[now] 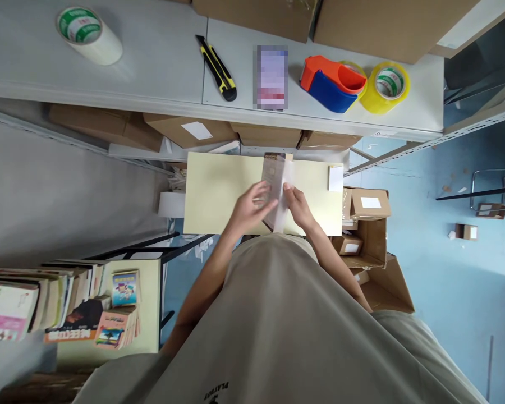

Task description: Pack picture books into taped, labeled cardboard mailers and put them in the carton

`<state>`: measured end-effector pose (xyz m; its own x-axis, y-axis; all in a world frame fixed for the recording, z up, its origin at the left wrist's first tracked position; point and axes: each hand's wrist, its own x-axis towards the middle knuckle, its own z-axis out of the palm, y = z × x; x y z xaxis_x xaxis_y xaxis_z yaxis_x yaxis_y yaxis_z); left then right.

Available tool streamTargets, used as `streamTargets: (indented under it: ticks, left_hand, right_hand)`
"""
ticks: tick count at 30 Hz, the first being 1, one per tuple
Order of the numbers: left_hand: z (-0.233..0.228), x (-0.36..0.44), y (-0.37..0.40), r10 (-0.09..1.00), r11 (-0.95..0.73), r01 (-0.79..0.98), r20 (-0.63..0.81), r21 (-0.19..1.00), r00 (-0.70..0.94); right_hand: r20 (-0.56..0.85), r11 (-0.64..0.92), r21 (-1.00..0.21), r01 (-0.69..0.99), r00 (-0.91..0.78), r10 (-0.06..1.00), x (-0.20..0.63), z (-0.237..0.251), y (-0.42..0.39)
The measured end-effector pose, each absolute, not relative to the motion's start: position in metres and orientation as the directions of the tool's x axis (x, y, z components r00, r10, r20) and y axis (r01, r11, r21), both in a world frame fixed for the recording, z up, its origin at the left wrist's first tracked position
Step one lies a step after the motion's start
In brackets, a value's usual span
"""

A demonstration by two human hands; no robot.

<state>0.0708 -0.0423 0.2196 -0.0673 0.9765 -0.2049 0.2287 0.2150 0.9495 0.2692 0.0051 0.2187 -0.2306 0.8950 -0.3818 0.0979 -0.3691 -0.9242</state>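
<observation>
Item held: a small brown book in a clear plastic sleeve (pixel 276 185), raised over the middle of a pale yellow table (pixel 219 196), nearer its far edge. The left hand (pixel 251 206) was curled around the sleeve's left side, fingers laid across its face. The right hand (pixel 297 205) pinched the sleeve's right edge between thumb and fingers. Both hands gripped the same item, close together with the sleeve between them.

On the table: a small white label (pixel 335 178) at the far right corner. A white paper roll (pixel 171 204) sat just beside the left edge.

On the grey shelf (pixel 160 67) beyond the table: a roll of white tape (pixel 89 35) at the left end; a black and yellow utility knife (pixel 216 68) near the middle, lying aslant; a blurred rectangular object (pixel 271 77) just right of it; an orange and blue tape dispenser (pixel 330 83) further right, touching a roll of yellow tape (pixel 389 86) at the right end. Brown cartons (pixel 387 25) stood along the shelf's back edge.

Below the shelf: flat cardboard boxes (pixel 185 132), some with white labels. Right of the table: open cartons (pixel 368 230) holding smaller labelled boxes, on a blue floor (pixel 458 292).

Lower left: stacked books (pixel 59 303) on a second yellow surface.
</observation>
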Motion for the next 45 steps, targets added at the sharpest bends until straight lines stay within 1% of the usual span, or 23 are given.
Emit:
streamTargets:
  ticks: [1, 2, 3, 5, 7, 9, 11, 13, 15, 16, 18, 20, 22, 25, 28, 31, 33, 34, 36, 38, 40, 42, 45]
  left_hand:
    - [0.221, 0.081, -0.045, 0.978, 0.202, 0.294, -0.210, 0.934, -0.003]
    - [0.222, 0.091, -0.047, 0.976, 0.193, 0.379, -0.217, 0.905, 0.023]
    - [0.223, 0.100, -0.049, 0.974, 0.194, 0.468, -0.225, 0.862, 0.011]
    - [0.223, 0.113, -0.051, 0.968, 0.238, 0.593, -0.240, 0.769, -0.077]
    - [0.222, 0.114, -0.050, 0.956, 0.291, 0.617, -0.239, 0.731, -0.168]
    - [0.221, 0.104, -0.046, 0.949, 0.310, 0.543, -0.224, 0.780, -0.220]
    - [0.220, 0.086, -0.041, 0.945, 0.302, 0.361, -0.227, 0.882, -0.236]
    - [0.220, 0.064, -0.036, 0.935, 0.299, 0.124, -0.264, 0.946, -0.238]
    - [0.221, 0.045, -0.034, 0.920, 0.312, -0.064, -0.318, 0.948, -0.228]
    - [0.222, 0.037, -0.034, 0.914, 0.323, -0.121, -0.342, 0.939, -0.217]
    - [0.222, 0.028, -0.036, 0.911, 0.337, -0.186, -0.370, 0.923, -0.182]
    - [0.222, 0.024, -0.039, 0.912, 0.342, -0.215, -0.379, 0.915, -0.159]
    - [0.220, 0.023, -0.041, 0.914, 0.335, -0.226, -0.374, 0.915, -0.156]
    - [0.218, 0.021, -0.044, 0.924, 0.325, -0.220, -0.358, 0.920, -0.134]
    - [0.220, 0.019, -0.046, 0.928, 0.325, -0.215, -0.354, 0.921, -0.113]
    - [0.223, 0.023, -0.045, 0.931, 0.306, -0.157, -0.330, 0.939, -0.157]
    - [0.224, 0.031, -0.042, 0.938, 0.285, -0.063, -0.292, 0.956, -0.187]
    - [0.223, 0.036, -0.040, 0.942, 0.277, -0.001, -0.272, 0.961, -0.198]
    - [0.221, 0.048, -0.036, 0.946, 0.278, 0.145, -0.245, 0.949, -0.214]
    - [0.217, 0.062, -0.033, 0.946, 0.297, 0.298, -0.237, 0.907, -0.220]
    - [0.213, 0.076, -0.034, 0.947, 0.308, 0.413, -0.237, 0.857, -0.215]
    - [0.212, 0.093, -0.038, 0.953, 0.298, 0.478, -0.232, 0.826, -0.193]
    - [0.217, 0.116, -0.051, 0.973, 0.228, 0.538, -0.203, 0.812, -0.106]
  right_hand:
    - [-0.370, -0.347, -0.928, 0.136, -0.218, 0.903, 0.264, 0.214, 0.002]
    - [-0.362, -0.331, -0.929, 0.167, -0.216, 0.907, 0.260, 0.211, 0.000]
    - [-0.357, -0.318, -0.928, 0.193, -0.219, 0.908, 0.256, 0.209, -0.003]
    - [-0.358, -0.303, -0.924, 0.235, -0.241, 0.902, 0.250, 0.208, -0.007]
    - [-0.358, -0.296, -0.925, 0.238, -0.282, 0.890, 0.249, 0.212, -0.011]
    - [-0.345, -0.297, -0.936, 0.187, -0.338, 0.876, 0.254, 0.217, -0.012]
    - [-0.318, -0.292, -0.948, 0.125, -0.358, 0.878, 0.266, 0.221, -0.009]
    - [-0.296, -0.278, -0.955, 0.104, -0.273, 0.915, 0.282, 0.222, -0.004]
    - [-0.301, -0.288, -0.952, 0.099, -0.154, 0.941, 0.299, 0.221, 0.002]
    - [-0.318, -0.310, -0.947, 0.083, -0.132, 0.939, 0.306, 0.221, 0.005]
    - [-0.364, -0.366, -0.930, 0.026, -0.182, 0.913, 0.314, 0.223, 0.007]
    - [-0.379, -0.397, -0.917, -0.028, -0.249, 0.891, 0.315, 0.227, 0.007]
    - [-0.370, -0.394, -0.917, -0.057, -0.247, 0.896, 0.311, 0.231, 0.005]
    - [-0.363, -0.386, -0.921, -0.056, -0.237, 0.901, 0.305, 0.234, 0.005]
    - [-0.355, -0.370, -0.929, -0.011, -0.253, 0.900, 0.307, 0.229, 0.008]
    - [-0.328, -0.317, -0.944, 0.089, -0.163, 0.930, 0.310, 0.219, 0.010]
    - [-0.301, -0.286, -0.946, 0.155, -0.087, 0.950, 0.308, 0.214, 0.010]
    - [-0.298, -0.282, -0.944, 0.169, -0.081, 0.951, 0.304, 0.213, 0.009]
    - [-0.327, -0.305, -0.940, 0.155, -0.146, 0.934, 0.292, 0.213, 0.004]
    - [-0.376, -0.354, -0.926, 0.131, -0.244, 0.894, 0.274, 0.216, -0.003]
    - [-0.407, -0.386, -0.913, 0.129, -0.287, 0.867, 0.256, 0.219, -0.010]
    - [-0.415, -0.389, -0.910, 0.145, -0.275, 0.867, 0.242, 0.222, -0.015]
    - [-0.403, -0.372, -0.910, 0.185, -0.178, 0.898, 0.236, 0.222, -0.015]
